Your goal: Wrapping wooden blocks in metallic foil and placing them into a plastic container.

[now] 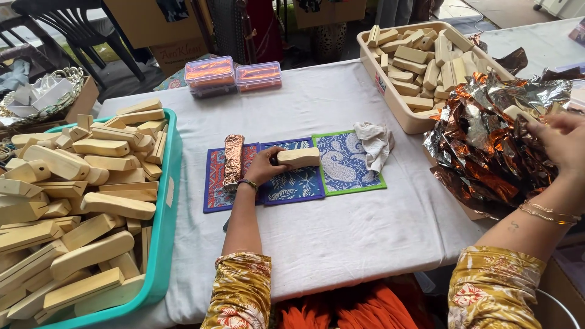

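My left hand (265,166) grips one end of a pale wooden block (298,158) and holds it over the blue patterned mat (295,183) in the middle of the table. A block wrapped in copper foil (233,159) lies on the red patterned mat (214,189) just left of that hand. My right hand (563,141) reaches into the heap of crinkled copper and silver foil sheets (487,140) at the right, fingers closed on a sheet's edge. A crumpled white cloth (374,143) rests on the green-edged mat (344,164).
A teal tub (164,201) full of wooden blocks fills the left. A beige tray (390,100) of smaller blocks stands at the back right. Two clear lidded boxes (231,76) sit at the table's far edge. A black chair (73,24) stands behind.
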